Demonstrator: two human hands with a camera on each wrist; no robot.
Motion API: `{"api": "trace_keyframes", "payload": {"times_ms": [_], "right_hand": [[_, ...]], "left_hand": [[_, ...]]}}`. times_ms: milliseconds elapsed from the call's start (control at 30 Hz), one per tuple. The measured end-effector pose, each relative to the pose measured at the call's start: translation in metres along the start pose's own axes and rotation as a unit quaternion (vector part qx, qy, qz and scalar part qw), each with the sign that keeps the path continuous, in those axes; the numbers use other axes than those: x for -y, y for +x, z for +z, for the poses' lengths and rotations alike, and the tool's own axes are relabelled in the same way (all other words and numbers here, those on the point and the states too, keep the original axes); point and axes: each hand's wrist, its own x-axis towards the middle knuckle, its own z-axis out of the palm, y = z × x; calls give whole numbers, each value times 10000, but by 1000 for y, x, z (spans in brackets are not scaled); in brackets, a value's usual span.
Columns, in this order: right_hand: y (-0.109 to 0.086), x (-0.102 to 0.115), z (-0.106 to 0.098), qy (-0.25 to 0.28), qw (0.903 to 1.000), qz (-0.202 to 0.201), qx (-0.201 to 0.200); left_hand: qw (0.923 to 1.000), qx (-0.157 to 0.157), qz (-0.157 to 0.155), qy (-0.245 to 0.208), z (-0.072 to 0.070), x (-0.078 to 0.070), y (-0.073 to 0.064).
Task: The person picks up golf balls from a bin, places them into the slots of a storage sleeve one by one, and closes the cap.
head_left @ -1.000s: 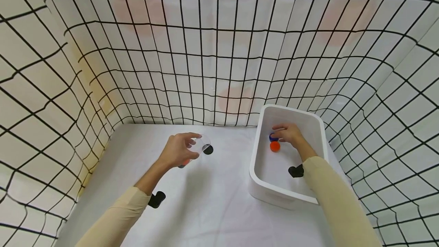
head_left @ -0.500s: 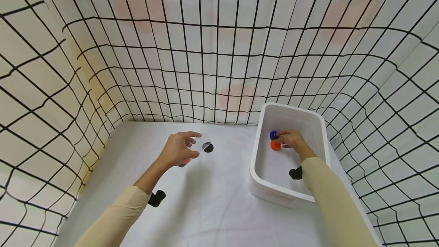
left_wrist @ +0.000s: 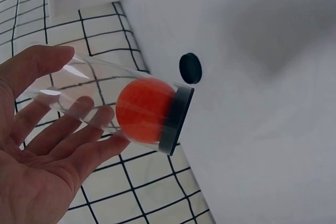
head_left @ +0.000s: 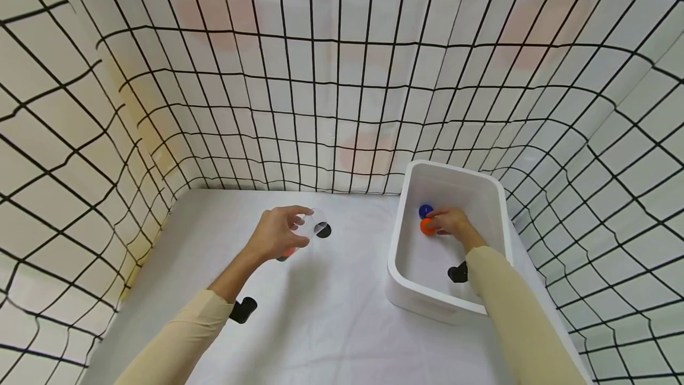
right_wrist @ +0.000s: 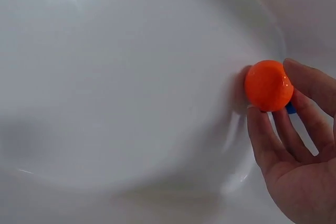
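Note:
My left hand (head_left: pixel 274 233) grips a clear plastic tube (left_wrist: pixel 86 80) above the white table, with the thumb on one side and fingers on the other. A red-orange ball (left_wrist: pixel 144 109) sits inside it, against the black end cap (left_wrist: pixel 177 121). A separate black round lid (left_wrist: pixel 190 68) lies on the table. Inside the white bin, my right hand (head_left: pixel 451 220) pinches an orange ball (right_wrist: pixel 268 85) between thumb and fingers. Beside that ball is a dark blue ball (head_left: pixel 426 211), mostly hidden behind the fingers in the right wrist view.
The white bin (head_left: pixel 398 278) stands on the right of the table (head_left: pixel 342 331), its raised rim around my right forearm. Black-lined netting (head_left: pixel 320 85) rises behind and on both sides. Black patches show near each wrist.
My right hand has drawn back from over the blue ball to the orange ball and closed its fingers on it. The left hand keeps holding the tube in place.

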Motion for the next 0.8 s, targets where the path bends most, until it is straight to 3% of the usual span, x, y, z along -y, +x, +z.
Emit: {"api": "trace_keyframes", "payload": {"times_ms": [433,800], "right_hand": [[0,-3,6,53,9993,225,279],[3,-4,6,208,9991,179,319]], "left_hand": [[10000,28,10,18,-1,2,-2],[10000,38,-61,45,-1,3,-2]]}}
